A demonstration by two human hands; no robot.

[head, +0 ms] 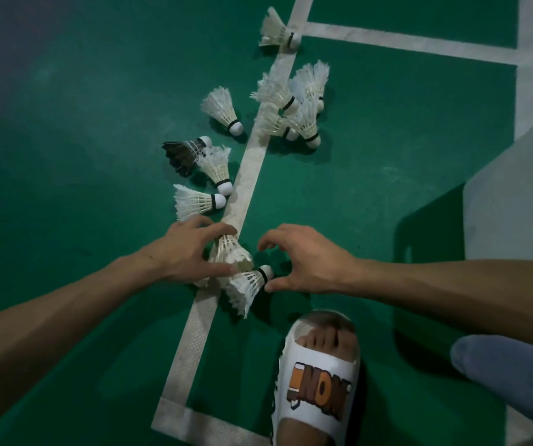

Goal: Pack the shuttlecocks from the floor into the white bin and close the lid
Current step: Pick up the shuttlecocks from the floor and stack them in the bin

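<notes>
Several white shuttlecocks lie scattered on the green court floor along a white line. My left hand [191, 249] grips a shuttlecock [231, 251] by its feathers near the line. A second shuttlecock [247, 284] lies just in front of that one, cork to the right. My right hand [303, 257] hovers over its cork with fingers and thumb spread in a curve, holding nothing. A black-feathered shuttlecock [183, 152] lies farther out among white ones. The white bin [503, 201] stands at the right edge, its handle slot showing.
A cluster of shuttlecocks [297, 107] sits beyond the line, a single one [278, 30] farther away. My foot in a white slide sandal [318, 381] is planted close under my hands. A knee in grey cloth [509, 371] shows at lower right.
</notes>
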